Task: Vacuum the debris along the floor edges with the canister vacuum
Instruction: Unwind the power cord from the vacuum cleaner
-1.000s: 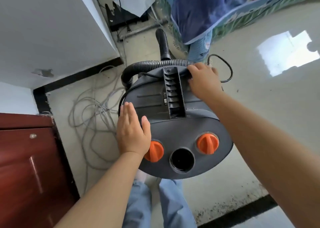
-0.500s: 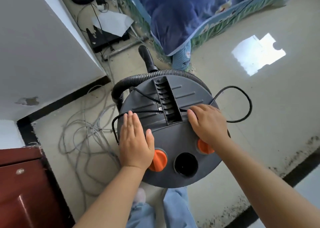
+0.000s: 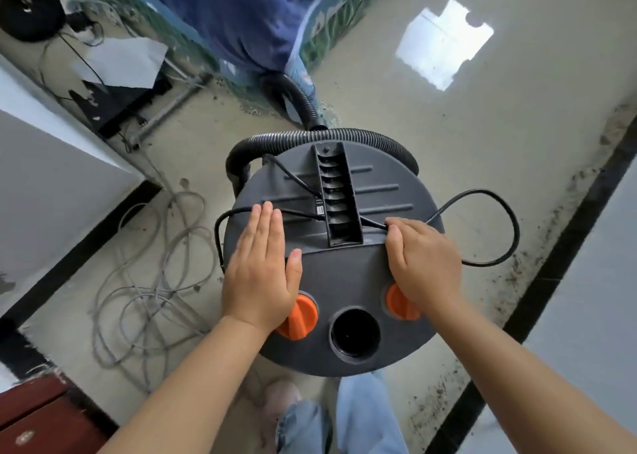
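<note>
Atop the canister vacuum (image 3: pixel 344 281), left hand (image 3: pixel 258 278) lies flat; right hand (image 3: pixel 422 264) pinches the black cord (image 3: pixel 496 195), hiding one orange knob (image 3: pixel 398 303).

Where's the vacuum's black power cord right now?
In the head view, the power cord crosses the vacuum lid, passes under the right hand, and loops over the floor to the canister's right.

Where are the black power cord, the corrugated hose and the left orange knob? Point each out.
black power cord (image 3: pixel 513 226): head view, outer bend of its loop.
corrugated hose (image 3: pixel 379 138): head view, ribbed arc behind the lid.
left orange knob (image 3: pixel 300 317): head view, its raised grip.
</note>
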Demonstrator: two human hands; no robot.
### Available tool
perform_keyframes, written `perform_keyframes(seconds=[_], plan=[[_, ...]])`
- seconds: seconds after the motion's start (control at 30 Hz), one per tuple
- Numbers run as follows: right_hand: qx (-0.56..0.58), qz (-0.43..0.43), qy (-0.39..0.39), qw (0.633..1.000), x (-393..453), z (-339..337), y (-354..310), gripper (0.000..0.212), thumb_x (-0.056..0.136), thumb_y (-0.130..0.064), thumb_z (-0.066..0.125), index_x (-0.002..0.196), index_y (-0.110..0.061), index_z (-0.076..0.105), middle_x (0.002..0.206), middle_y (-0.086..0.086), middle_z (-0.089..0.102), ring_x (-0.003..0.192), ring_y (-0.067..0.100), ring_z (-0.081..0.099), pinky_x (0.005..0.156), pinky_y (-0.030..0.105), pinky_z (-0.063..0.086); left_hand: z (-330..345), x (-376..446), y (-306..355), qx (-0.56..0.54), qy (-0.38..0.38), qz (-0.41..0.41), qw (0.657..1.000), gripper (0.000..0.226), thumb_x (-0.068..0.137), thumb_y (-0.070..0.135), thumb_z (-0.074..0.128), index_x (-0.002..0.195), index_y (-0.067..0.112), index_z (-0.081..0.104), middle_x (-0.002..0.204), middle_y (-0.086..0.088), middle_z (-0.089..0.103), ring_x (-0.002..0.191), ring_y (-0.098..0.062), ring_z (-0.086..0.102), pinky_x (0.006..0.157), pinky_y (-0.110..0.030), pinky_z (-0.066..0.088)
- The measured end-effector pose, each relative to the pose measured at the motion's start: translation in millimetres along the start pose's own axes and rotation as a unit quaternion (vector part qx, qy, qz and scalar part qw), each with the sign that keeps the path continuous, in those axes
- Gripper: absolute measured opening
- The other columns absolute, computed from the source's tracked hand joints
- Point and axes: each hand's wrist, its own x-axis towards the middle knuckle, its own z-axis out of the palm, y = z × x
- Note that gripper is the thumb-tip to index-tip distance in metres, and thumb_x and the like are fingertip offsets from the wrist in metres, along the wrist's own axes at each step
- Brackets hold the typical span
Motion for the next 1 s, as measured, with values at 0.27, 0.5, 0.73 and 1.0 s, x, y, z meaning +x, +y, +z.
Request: perform_keyframes(seconds=[0.27, 0.5, 0.73, 1.0], plan=[[0.051, 0.122, -0.027, 0.991, 26, -17, 30, 0.053, 0.087, -0.029, 0.024, 0.098, -0.006, 0.070, 0.105, 0.005, 0.069, 0.105, 0.022, 0.058, 0.075, 0.033, 0.044, 15, 70, 22, 0.000, -0.035, 0.096, 0.995, 0.056, 0.087, 0.029, 0.035, 0.122, -0.011, 0.053, 0.126, -0.026, 0.055, 0.119, -0.040, 0.051, 0.098, -0.039, 0.040], [0.061, 0.213, -0.047, 0.974, 80, -25, 64, 0.043, 0.088, -0.040, 0.012, 0.070, -0.020, 0.046, 0.077, -0.007, 0.051, 0.083, 0.016, 0.050, 0.050, 0.023, 0.024, 30, 171, 54, -0.023, -0.051, 0.145, 0.988, 0.056, 0.084, 0.034, 0.038, 0.116, -0.007, 0.060, 0.121, -0.024, 0.060, 0.115, -0.042, 0.054, 0.093, -0.054, 0.041], [0.084, 0.314, -0.043, 0.945, 153, -41, 107, 0.031, 0.099, -0.027, 0.025, 0.074, -0.015, 0.040, 0.084, -0.002, 0.048, 0.092, 0.024, 0.050, 0.066, 0.030, 0.028, 39, 236, 116, -0.038, -0.085, 0.052, 0.994, 0.069, 0.080, 0.047, 0.027, 0.123, 0.002, 0.057, 0.136, -0.015, 0.050, 0.129, -0.027, 0.045, 0.099, -0.035, 0.027], [0.098, 0.340, -0.031, 0.935, 261, -62, 176, 0.033, 0.098, -0.028, 0.024, 0.076, -0.014, 0.045, 0.092, 0.006, 0.060, 0.095, 0.028, 0.053, 0.068, 0.030, 0.030, 92, 319, 181, -0.108, -0.035, 0.007, 0.994, 0.073, 0.080, 0.046, 0.029, 0.134, -0.001, 0.044, 0.142, -0.019, 0.040, 0.135, -0.037, 0.032, 0.110, -0.046, 0.011]])
